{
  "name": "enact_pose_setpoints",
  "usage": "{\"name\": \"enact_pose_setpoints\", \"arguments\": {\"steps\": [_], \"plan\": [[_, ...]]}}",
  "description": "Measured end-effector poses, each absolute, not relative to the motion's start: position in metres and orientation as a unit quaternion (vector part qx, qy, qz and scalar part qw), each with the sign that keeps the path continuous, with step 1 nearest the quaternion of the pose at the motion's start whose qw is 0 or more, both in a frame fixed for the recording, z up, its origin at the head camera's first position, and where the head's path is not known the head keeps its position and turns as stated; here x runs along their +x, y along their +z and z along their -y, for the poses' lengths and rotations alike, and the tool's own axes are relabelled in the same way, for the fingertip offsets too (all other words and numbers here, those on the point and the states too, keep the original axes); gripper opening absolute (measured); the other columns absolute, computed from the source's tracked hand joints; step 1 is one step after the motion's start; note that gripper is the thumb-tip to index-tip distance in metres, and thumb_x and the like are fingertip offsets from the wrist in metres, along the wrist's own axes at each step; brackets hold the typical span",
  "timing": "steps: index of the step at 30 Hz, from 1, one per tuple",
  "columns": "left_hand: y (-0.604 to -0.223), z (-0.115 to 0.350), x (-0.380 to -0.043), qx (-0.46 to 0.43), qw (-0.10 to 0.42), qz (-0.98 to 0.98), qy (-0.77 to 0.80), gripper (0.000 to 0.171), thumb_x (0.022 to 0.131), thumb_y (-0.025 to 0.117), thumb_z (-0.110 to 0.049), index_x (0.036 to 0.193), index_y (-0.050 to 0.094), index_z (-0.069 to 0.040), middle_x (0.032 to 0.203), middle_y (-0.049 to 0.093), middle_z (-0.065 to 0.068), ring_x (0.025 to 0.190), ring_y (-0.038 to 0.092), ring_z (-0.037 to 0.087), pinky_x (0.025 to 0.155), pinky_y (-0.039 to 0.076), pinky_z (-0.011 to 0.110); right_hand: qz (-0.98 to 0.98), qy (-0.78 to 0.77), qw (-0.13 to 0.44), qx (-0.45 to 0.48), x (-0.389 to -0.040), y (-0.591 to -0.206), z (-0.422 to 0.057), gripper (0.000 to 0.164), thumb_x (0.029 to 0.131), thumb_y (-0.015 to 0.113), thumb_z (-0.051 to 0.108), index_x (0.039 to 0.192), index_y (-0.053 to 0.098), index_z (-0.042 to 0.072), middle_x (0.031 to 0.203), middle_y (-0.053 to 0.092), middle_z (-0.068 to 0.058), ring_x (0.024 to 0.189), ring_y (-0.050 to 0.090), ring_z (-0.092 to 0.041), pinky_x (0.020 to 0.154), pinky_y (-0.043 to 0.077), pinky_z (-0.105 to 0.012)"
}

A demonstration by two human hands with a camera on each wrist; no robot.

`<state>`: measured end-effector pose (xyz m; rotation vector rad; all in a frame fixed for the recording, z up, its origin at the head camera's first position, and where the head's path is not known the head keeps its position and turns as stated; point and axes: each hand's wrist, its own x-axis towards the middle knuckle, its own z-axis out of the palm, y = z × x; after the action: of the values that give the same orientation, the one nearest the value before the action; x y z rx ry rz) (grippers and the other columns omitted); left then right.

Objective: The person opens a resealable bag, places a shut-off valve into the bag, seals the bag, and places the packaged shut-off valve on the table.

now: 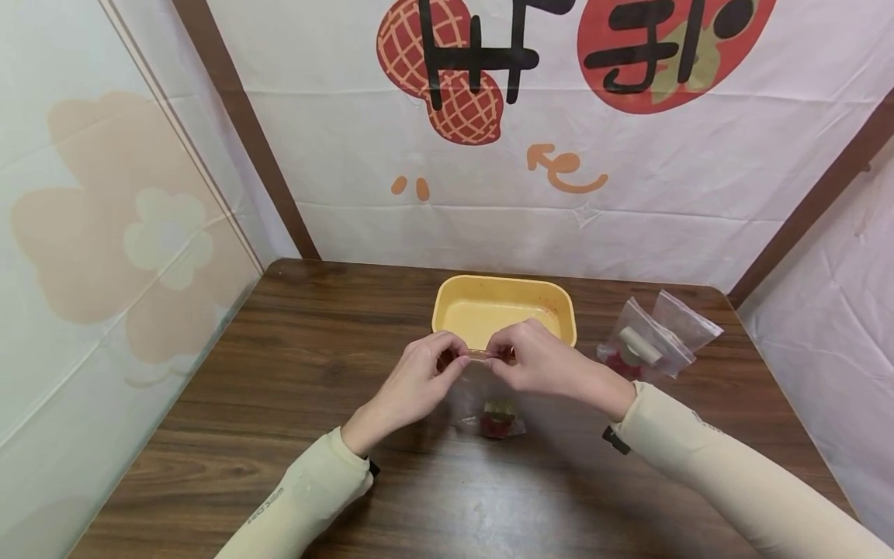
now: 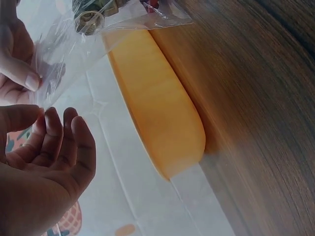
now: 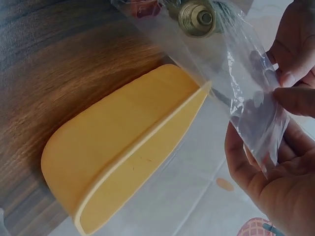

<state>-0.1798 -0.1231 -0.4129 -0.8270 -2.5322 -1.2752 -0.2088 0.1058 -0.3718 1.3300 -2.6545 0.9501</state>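
Both hands pinch the top edge of a clear plastic zip bag [image 1: 469, 396] above the table, near the front of a yellow tray. My left hand [image 1: 421, 375] grips the edge from the left between thumb and fingertips. From the right, my right hand [image 1: 534, 359] pinches the same edge, close to the left one. Low in the bag lies a brass threaded fitting [image 3: 198, 18] with a red part [image 1: 494, 425] beside it. In the left wrist view, the bag's film [image 2: 61, 59] hangs between the two hands, with the fitting at its far end.
The yellow tray [image 1: 454, 289] stands at the back of the dark wooden table [image 1: 314, 334], with small reddish marks inside. To its right lie clear zip bags [image 1: 687, 320], one holding a whitish cylinder [image 1: 639, 345] and something red. Printed white sheets [image 1: 489, 233] enclose the table's back and sides.
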Motion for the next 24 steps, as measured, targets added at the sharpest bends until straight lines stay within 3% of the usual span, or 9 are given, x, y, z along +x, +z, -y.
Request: {"name": "enact_pose_setpoints", "arguments": {"steps": [24], "plan": [[-0.416, 0.122, -0.183, -0.267, 0.091, 0.855, -0.436, 0.007, 0.101, 0.069, -0.007, 0.097, 0.068, -0.013, 0.089, 0.061, -0.005, 0.078, 0.057, 0.011, 0.069, 0.051, 0.030, 0.857, 0.320, 0.020, 0.403, -0.209, -0.380, -0.124, 0.008, 0.092, 0.079, 0.006, 0.085, 0.078, 0.011, 0.071, 0.064, 0.013, 0.061, 0.053, -0.004, 0.056, 0.048, -0.026]]}}
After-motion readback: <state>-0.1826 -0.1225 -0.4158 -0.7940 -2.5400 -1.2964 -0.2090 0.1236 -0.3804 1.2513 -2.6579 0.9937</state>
